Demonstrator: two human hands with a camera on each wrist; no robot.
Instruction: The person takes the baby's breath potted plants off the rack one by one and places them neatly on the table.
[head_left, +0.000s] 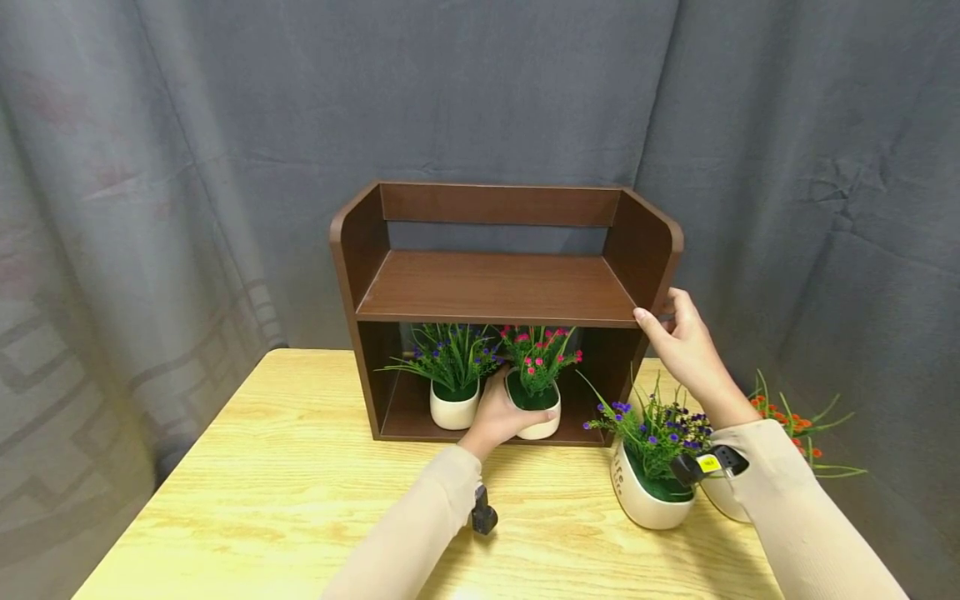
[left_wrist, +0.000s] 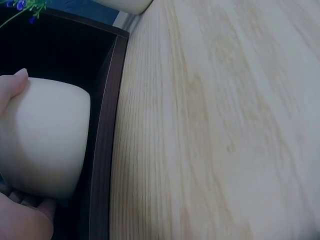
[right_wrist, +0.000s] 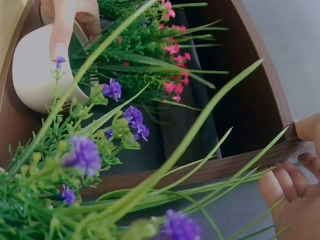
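Note:
My left hand (head_left: 498,414) grips a white pot (head_left: 543,427) of pink artificial flowers inside the lower compartment of a dark brown wooden shelf (head_left: 495,283). Its thumb lies across the front of the pot, and the other fingers reach round the far side. In the left wrist view, thumb and fingers show on opposite sides of the white pot (left_wrist: 50,135). My right hand (head_left: 688,350) holds the shelf's right side panel, thumb at the front edge and fingers on the outer face. Just left of the gripped pot stands a potted plant (head_left: 454,408) with blue-purple flowers.
Right of the shelf, on the light wooden table (head_left: 300,467), stands a lettered white pot (head_left: 651,504) with purple flowers. An orange-flowered plant (head_left: 797,429) is partly hidden behind my right forearm. Grey curtains (head_left: 510,92) hang behind the shelf.

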